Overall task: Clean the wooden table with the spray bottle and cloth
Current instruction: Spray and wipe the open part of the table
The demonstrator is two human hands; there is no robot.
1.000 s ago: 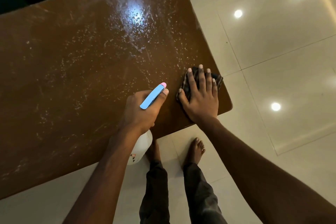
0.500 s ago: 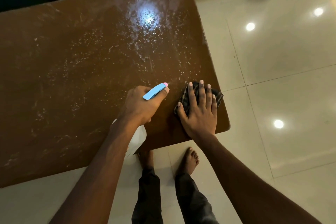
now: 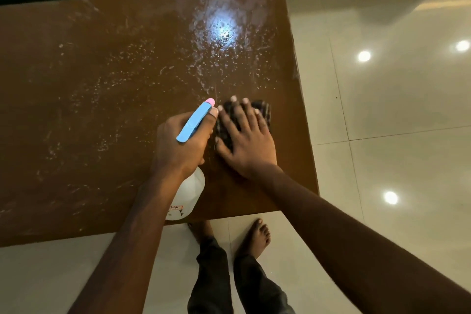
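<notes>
The brown wooden table (image 3: 89,99) fills the left and middle of the view, speckled with white spray droplets. My left hand (image 3: 178,145) grips the neck of a white spray bottle (image 3: 188,194) with a blue trigger head and pink nozzle, held just above the table near its front edge. Right beside it, my right hand (image 3: 247,140) lies flat with fingers spread on a dark checked cloth (image 3: 263,111), pressing it onto the tabletop near the right edge. Most of the cloth is hidden under the hand.
Glossy cream floor tiles (image 3: 395,122) surround the table at the right and front, reflecting ceiling lights. My bare feet (image 3: 257,237) stand just below the table's front edge. A dark area lies beyond the table's far edge.
My right hand has slid the cloth forward and leftward on the table, away from the front right corner. The left hand with the bottle has moved forward over the table alongside it.
</notes>
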